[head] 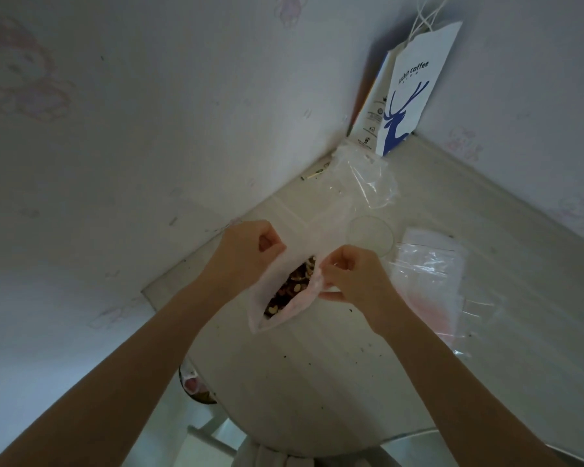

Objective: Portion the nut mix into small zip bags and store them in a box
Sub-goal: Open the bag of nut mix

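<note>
Both hands pinch the zip bag (284, 298) of nut mix (292, 286): left hand (250, 252) at one lip, right hand (351, 274) at the other. Beyond the bag lies a clear lid (371, 235).

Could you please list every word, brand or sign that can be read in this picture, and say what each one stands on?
"luckin coffee": on the white paper bag leaning in the corner, above a blue deer logo.
Small line under that brand name: too small to read.
Icons and print on the bag's side panel: too small to read.
Printed strip by the wall: blurred, unreadable.
</note>
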